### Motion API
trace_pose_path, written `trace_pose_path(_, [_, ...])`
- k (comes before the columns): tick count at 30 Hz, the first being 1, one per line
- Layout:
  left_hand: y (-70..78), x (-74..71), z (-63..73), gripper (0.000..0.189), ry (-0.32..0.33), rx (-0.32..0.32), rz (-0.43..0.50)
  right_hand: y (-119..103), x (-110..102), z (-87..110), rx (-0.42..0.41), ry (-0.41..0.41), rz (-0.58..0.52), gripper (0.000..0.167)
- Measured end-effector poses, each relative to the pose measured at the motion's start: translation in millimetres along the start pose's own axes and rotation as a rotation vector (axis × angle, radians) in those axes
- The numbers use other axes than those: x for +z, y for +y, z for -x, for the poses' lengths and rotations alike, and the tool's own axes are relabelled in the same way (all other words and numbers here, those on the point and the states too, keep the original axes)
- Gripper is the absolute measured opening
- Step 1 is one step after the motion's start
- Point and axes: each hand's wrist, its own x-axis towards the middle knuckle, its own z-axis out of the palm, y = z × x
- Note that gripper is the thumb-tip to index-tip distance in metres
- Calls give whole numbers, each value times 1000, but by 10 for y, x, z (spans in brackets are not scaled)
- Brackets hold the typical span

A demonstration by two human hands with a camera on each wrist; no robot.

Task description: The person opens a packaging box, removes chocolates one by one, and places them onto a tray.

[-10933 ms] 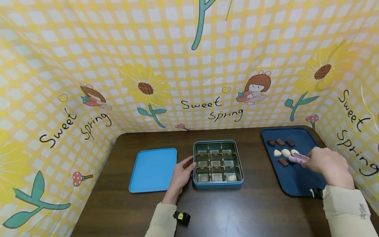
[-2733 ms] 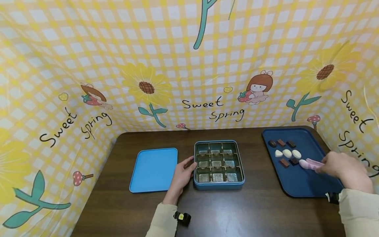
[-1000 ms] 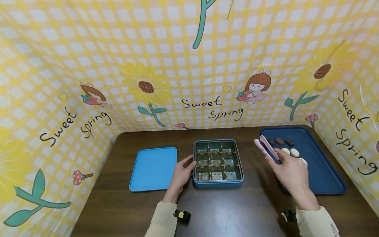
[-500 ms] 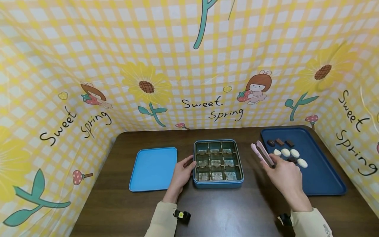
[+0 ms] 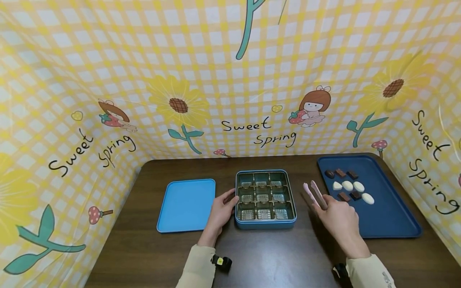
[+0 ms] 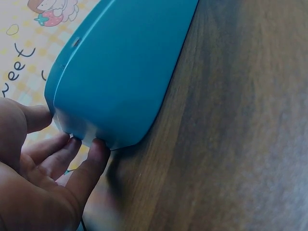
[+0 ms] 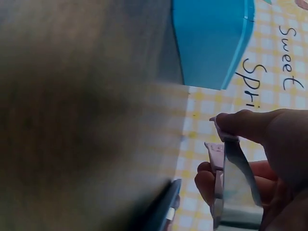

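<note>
In the head view a square blue tin (image 5: pixel 264 225) stands mid-table, its gold-toned insert split into several bare compartments. My left hand (image 5: pixel 220 214) is at its left side, fingertips touching the outer wall and the thumb at the rim. Between the tin and the tray, my right hand (image 5: pixel 340 220) grips small pink tongs (image 5: pixel 319 196). Their tips point up and away, spread apart with nothing between them. The right wrist view shows the thumb on one arm of the tongs and fingers behind the other.
A navy tray (image 5: pixel 390 218) on the right carries several chocolates: white pieces, one being an oval white chocolate (image 5: pixel 367 199) at the front, and dark ones such as a brown rectangular chocolate (image 5: pixel 343 197). Left of the tin lies a flat blue lid (image 5: pixel 186 206). Patterned cloth surrounds the table.
The white piece earlier in the tin's front right compartment now lies on the tray, where the tongs set it down. Since then my right hand has moved left off the tray. The left hand stayed.
</note>
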Motion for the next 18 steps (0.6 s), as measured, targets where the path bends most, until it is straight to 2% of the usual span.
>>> trace_pose_path(2, [-41,0,-35,45,0,-8,-2,8,33,5,10,-33,13,45])
trace_pose_path(10, [-378,9,-235,47,15,-5,18,28,130,-11,27,-120,54,47])
trace_pose_path(18, [-432,3,-261,48,23,-5,18,38,132,-33,43,-178,66,44])
